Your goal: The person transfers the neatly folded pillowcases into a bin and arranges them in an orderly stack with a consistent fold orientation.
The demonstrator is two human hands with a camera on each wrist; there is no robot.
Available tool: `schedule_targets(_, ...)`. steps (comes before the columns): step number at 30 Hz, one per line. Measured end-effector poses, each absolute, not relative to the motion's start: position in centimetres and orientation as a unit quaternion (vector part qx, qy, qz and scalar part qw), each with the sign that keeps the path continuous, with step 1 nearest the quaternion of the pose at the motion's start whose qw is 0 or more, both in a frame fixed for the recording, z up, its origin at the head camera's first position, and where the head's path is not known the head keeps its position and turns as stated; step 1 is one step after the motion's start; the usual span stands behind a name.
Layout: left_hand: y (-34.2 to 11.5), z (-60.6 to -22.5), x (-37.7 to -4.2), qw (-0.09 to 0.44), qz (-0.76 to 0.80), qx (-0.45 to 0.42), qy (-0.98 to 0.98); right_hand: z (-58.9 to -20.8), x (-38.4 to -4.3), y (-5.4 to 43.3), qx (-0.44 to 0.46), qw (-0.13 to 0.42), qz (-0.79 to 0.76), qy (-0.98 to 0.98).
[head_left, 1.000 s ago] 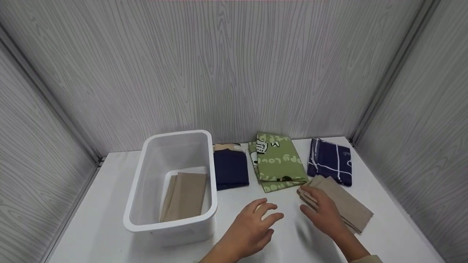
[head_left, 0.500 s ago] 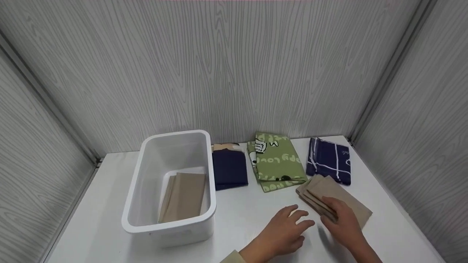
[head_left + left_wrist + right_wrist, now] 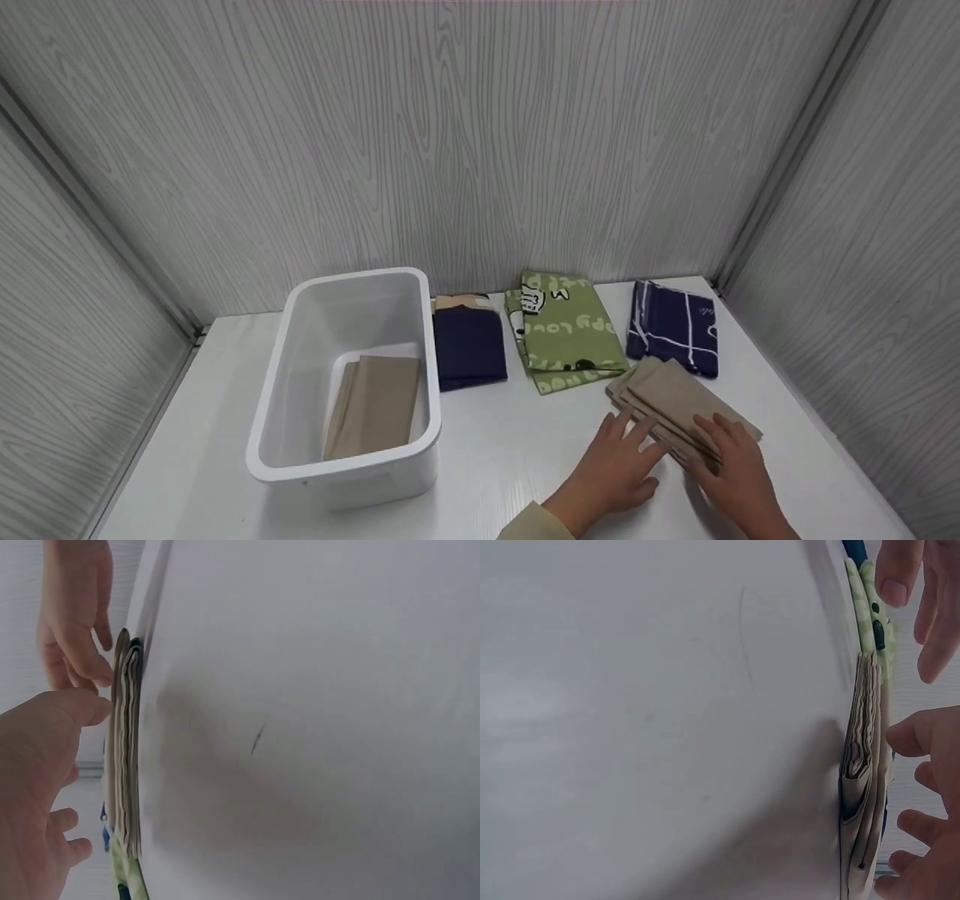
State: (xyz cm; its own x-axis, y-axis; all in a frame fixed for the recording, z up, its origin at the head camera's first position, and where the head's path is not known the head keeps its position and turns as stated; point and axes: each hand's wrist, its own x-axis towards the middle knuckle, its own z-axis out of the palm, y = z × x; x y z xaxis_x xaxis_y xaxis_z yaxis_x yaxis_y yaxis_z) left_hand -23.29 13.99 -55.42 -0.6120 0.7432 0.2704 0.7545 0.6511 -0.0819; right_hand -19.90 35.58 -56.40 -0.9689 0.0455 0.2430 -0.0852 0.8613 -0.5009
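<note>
A folded beige cloth (image 3: 690,397) lies slantwise at the right front of the table in the head view, its several layers fanned at the left end. My right hand (image 3: 739,472) is over its near right part, fingers spread and slightly bent. Just left of it, my left hand (image 3: 611,469) has its fingertips at the cloth's near left edge. In the left wrist view, the left thumb (image 3: 90,706) is close beside the layered edge (image 3: 124,757); contact is hard to tell. The right wrist view has the right thumb (image 3: 907,736) near the cloth's top, with no fingers curled round it.
At the left stands a white plastic tub (image 3: 341,461) with another folded beige cloth (image 3: 382,405) inside. Along the back lie a folded navy cloth (image 3: 471,345), a green printed cloth (image 3: 574,326) and a blue cloth with white lines (image 3: 679,326). Grey wood-grain panels (image 3: 480,135) enclose the table.
My left hand has moved right to the beige cloth's near edge. My right hand has shifted right and toward me along the cloth. The cloths and tub have stayed in place.
</note>
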Motion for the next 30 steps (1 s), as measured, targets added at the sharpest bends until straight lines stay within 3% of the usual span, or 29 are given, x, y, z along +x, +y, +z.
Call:
schedule_targets(14, 17.6, -57.1, -22.9, 0.025, 0.038, -0.411, -0.911, -57.5, -19.4, 35.9, -0.005, 0.074, 0.23, -0.97)
schedule_targets(30, 17.3, -56.8, -22.5, -0.002, -0.002, -0.4, -0.917, -57.0, -18.4, 35.4, -0.008, 0.01, 0.226, -0.974)
